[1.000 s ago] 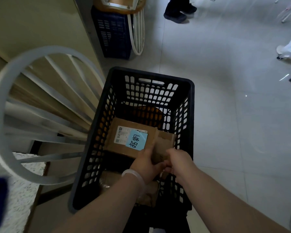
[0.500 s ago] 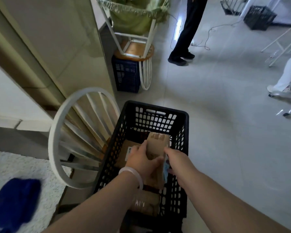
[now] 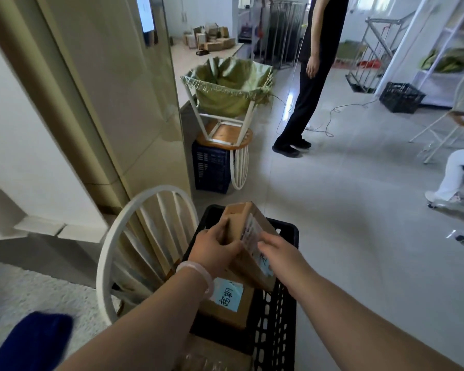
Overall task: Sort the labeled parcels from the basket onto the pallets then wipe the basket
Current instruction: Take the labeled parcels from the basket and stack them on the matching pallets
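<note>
A pale tiled floor (image 3: 346, 210) fills most of the view. On it, close to the person, stands the black slatted basket (image 3: 275, 330), with the round white chair back (image 3: 105, 253) just beside its left wall. Farther off, a green sack (image 3: 228, 87) hangs in an upturned stool set on a dark crate (image 3: 210, 167).

The held parcel (image 3: 239, 223), a long brown carton, is above the basket's far half, clear of the rim. Its long axis runs from the near right up to the far left, with the far end raised and pointing towards the crate. Its labelled face is turned right and upward.

Below it, inside the basket, a second parcel (image 3: 225, 314) lies flat with a blue handwritten label (image 3: 229, 294) facing up.

The left hand (image 3: 212, 250), with a pale bracelet (image 3: 198, 271) at the wrist, grips the carton's left side, fingers curled round it. The right hand (image 3: 279, 250) lies against the labelled face. It is blurred, so I cannot tell whether its fingers hook the edge.
</note>
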`<state>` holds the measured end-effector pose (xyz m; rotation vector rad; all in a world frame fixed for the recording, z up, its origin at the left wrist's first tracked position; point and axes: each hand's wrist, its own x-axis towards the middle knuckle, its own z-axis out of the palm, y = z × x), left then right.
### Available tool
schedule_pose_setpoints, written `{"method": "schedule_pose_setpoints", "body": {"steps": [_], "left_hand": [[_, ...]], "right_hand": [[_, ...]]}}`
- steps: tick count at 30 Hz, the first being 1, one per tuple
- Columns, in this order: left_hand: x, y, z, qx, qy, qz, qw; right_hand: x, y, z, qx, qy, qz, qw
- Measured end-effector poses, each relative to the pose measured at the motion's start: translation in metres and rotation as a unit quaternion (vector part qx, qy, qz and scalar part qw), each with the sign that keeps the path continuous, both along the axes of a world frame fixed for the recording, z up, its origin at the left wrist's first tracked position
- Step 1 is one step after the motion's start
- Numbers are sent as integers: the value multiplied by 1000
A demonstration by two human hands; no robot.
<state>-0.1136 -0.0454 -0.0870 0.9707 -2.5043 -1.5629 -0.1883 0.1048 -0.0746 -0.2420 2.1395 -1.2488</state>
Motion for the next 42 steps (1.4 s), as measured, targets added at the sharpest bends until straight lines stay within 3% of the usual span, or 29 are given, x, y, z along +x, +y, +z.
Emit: {"method": "schedule_pose_setpoints", "body": {"steps": [8,12,16,19,23,27,33,42], "left_hand": [[-7,-20,24,50,9,-70,996],[-6,-20,26,41,13,-56,997],[-7,-20,18,-32,8,-71,997],[-6,-22,16,-10,14,-56,998],[-5,-30,26,91,16,-28,995],[-7,-35,33,126,19,-28,991],[-6,-29,26,30,92,17,995],[12,17,8,-11,83,-3,997]], "right_hand": [[-27,0,4,57,199,40,977],[-29,-1,6,67,213,69,972],[-26,-4,5,52,226,72,970],[-26,-6,10,57,243,102,963],[-34,0,12,61,219,90,970],[-34,8,7,64,152,103,981],[-34,14,3,-1,119,23,993],[-29,17,-11,-1,77,-74,994]]}}
